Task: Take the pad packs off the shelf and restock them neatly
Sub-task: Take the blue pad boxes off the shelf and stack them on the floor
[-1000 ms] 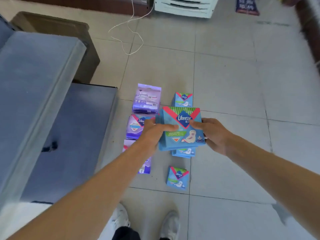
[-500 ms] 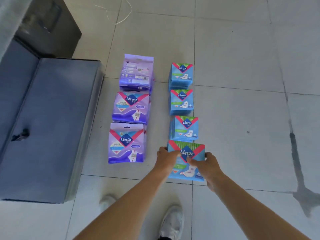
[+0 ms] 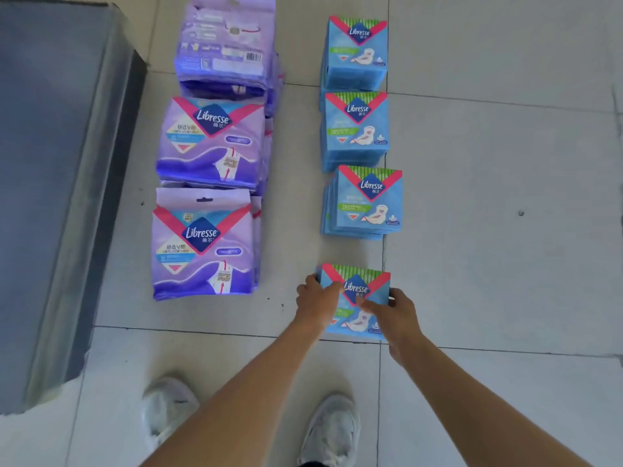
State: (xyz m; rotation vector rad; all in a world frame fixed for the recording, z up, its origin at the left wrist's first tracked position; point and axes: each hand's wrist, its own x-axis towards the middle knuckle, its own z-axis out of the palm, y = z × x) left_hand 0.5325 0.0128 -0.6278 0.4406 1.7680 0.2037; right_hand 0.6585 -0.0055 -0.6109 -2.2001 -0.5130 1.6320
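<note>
On the tiled floor lie two columns of pad packs. The right column is blue packs: a far stack [image 3: 356, 55], a second stack [image 3: 355, 129], a third stack [image 3: 365, 202], and the nearest blue pack [image 3: 360, 281]. My left hand [image 3: 317, 303] grips the nearest pack's left edge and my right hand [image 3: 394, 315] grips its right side, low at the floor. The left column is purple packs: the near stack [image 3: 202, 244], the middle stack [image 3: 212, 143] and the far stack [image 3: 224, 45], which lies back side up.
A grey shelf unit [image 3: 57, 183] runs along the left edge, close beside the purple packs. My two white shoes [image 3: 168, 409] stand just behind the row of packs. Bare floor tiles [image 3: 505, 230] spread out to the right.
The view has dropped closer to the floor. My hands have lowered the blue pack onto the near end of the blue column, still holding it on both sides.
</note>
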